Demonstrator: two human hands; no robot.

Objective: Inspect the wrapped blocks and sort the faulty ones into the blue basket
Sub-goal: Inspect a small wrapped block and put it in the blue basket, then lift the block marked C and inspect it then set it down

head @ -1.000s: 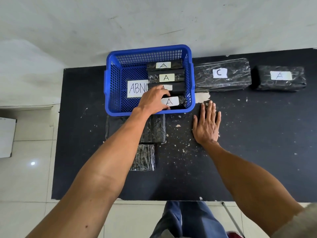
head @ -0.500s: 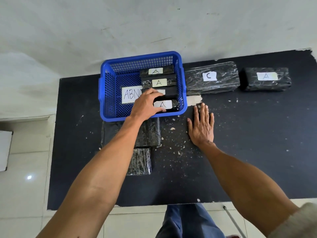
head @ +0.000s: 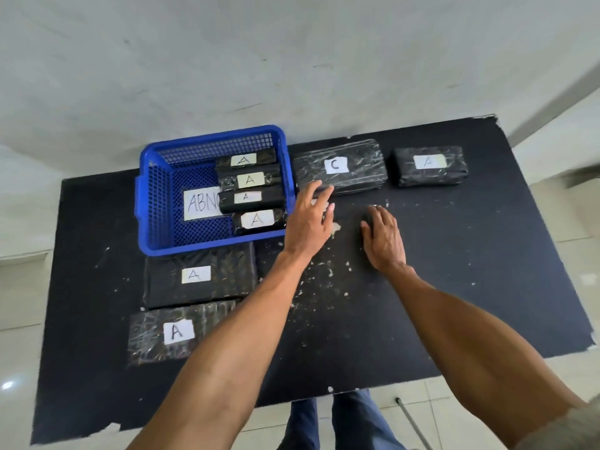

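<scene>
The blue basket (head: 152, 203) stands at the back left of the black table and holds several black wrapped blocks (head: 250, 198) with "A" labels beside a white "ABN…" sign. My left hand (head: 310, 219) hovers just right of the basket, fingers spread and empty, its fingertips at the near edge of the wrapped block labelled "C" (head: 354, 170). My right hand (head: 384, 238) lies flat and empty on the table, in front of the gap between the "C" block and the "A" block (head: 431, 165) at the back right.
Two more "A" blocks lie in front of the basket: one (head: 198, 277) against its near wall, another (head: 162, 336) closer to me. White crumbs dot the black table top (head: 454, 271). Tiled floor and my legs show below the near edge.
My left hand has come out of the basket and moved right to the "C" block. The right hand shifted slightly right. The view has moved in and tilted.
</scene>
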